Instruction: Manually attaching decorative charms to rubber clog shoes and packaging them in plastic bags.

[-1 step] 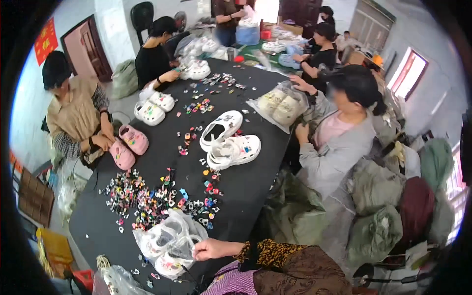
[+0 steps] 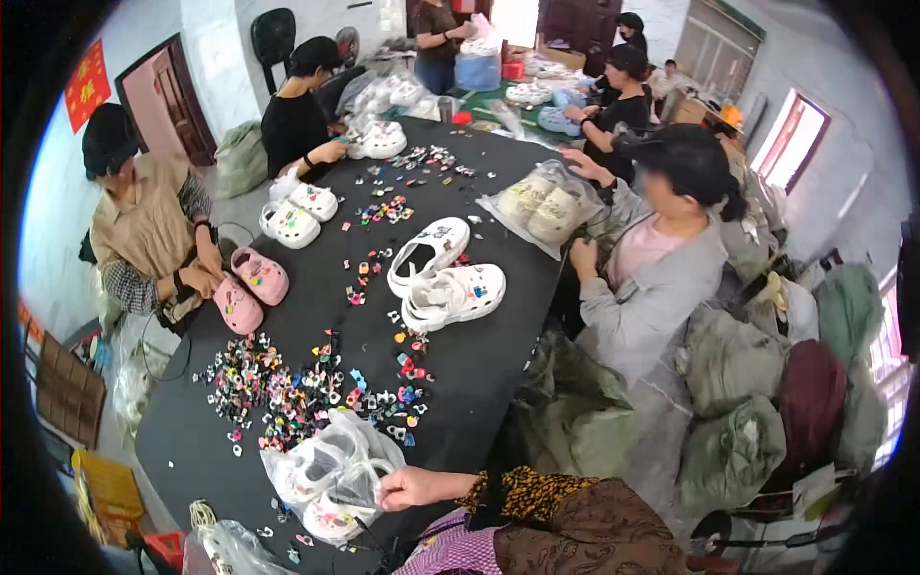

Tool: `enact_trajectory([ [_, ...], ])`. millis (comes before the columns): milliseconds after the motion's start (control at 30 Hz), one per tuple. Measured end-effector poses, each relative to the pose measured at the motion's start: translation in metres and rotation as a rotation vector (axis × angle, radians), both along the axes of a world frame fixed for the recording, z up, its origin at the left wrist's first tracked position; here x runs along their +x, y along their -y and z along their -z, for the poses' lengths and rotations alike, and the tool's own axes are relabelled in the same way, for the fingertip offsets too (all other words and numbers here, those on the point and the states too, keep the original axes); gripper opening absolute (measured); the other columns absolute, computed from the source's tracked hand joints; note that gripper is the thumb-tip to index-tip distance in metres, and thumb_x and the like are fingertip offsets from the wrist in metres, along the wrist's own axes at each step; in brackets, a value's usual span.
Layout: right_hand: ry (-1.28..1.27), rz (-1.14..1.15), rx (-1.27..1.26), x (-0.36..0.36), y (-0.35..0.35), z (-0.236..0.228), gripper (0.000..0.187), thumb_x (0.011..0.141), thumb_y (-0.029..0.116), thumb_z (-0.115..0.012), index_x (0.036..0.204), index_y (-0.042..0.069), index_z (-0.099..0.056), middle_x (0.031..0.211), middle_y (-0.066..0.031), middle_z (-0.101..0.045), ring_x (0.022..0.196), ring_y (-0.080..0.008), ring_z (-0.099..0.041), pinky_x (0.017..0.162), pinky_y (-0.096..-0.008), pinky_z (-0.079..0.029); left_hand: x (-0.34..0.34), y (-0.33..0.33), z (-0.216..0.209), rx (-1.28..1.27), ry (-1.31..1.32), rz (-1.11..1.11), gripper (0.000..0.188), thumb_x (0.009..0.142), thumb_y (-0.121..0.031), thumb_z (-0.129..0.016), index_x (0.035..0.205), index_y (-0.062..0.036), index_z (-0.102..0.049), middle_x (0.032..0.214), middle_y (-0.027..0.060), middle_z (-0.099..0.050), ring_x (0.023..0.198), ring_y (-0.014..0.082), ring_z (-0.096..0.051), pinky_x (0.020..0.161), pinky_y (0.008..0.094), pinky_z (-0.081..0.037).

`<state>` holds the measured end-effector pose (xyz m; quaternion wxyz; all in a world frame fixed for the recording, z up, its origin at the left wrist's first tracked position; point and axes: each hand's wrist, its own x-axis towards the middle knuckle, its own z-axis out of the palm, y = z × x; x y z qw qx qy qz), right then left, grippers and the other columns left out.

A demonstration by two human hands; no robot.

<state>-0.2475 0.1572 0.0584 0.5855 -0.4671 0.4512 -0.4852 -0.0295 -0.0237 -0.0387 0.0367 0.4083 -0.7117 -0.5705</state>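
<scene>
A clear plastic bag [image 2: 376, 450] with a pair of white clogs [image 2: 324, 471] inside lies at the near edge of the black table. My right hand [image 2: 410, 488] comes in from the right and pinches the bag's right side between thumb and fingers. Colourful charms show on the nearer clog through the plastic. Just beyond the bag spreads a heap of small, many-coloured shoe charms [image 2: 278, 383]. My left hand is out of sight.
White clogs with charms [image 2: 460, 297] stand mid-table. At left, a person handles pink clogs [image 2: 240, 305]; at right, another touches bagged cream clogs [image 2: 551, 213]. Full sacks [image 2: 733, 450] crowd the right floor. Another bagged pair [image 2: 230, 551] lies at the lower left.
</scene>
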Motion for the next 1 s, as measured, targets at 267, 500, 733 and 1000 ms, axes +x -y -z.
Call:
enact_trajectory([
  [267,0.253,-0.194,0.033,0.023,-0.005,-0.009,0.015,0.086,0.0,-0.044,0.093,0.0,-0.057,0.075,0.0038,-0.052,0.064,-0.0039,-0.046,0.059,-0.0201,-0.039,0.04,-0.001,-0.021,-0.019,0.095,0.049,0.013,0.083,-0.012,-0.058,0.086,-0.0014,-0.063,0.082,0.0076,-0.062,0.068,0.0161,-0.058,0.059,0.0351,-0.047],
  [500,-0.032,-0.194,0.092,0.018,0.004,0.012,0.021,0.084,-0.003,-0.043,0.096,-0.002,-0.061,0.084,0.0011,-0.061,0.077,-0.0072,-0.055,0.069,-0.0265,-0.044,0.069,-0.016,-0.032,-0.011,0.197,-0.006,0.014,0.083,-0.013,-0.057,0.087,-0.0011,-0.063,0.082,0.0081,-0.062,0.069,0.0164,-0.058,0.06,0.0351,-0.047],
  [733,-0.748,-0.098,-0.331,0.001,0.04,0.027,0.027,0.076,0.004,-0.054,0.102,0.0,-0.06,0.102,-0.0146,-0.059,0.094,-0.0311,-0.055,0.084,-0.0379,-0.043,0.102,-0.034,-0.047,0.013,0.348,-0.07,0.015,0.083,-0.014,-0.057,0.087,-0.0007,-0.063,0.082,0.0086,-0.063,0.07,0.0167,-0.059,0.061,0.0352,-0.047],
  [1000,-1.086,0.004,-0.459,0.015,0.06,0.02,0.037,0.079,0.019,-0.053,0.11,-0.001,-0.055,0.117,-0.0178,-0.051,0.109,-0.032,-0.047,0.093,-0.0429,-0.036,0.13,-0.057,-0.059,0.044,0.516,-0.09,0.017,0.083,-0.015,-0.057,0.088,-0.0002,-0.063,0.081,0.0091,-0.063,0.071,0.0171,-0.06,0.062,0.0352,-0.048],
])
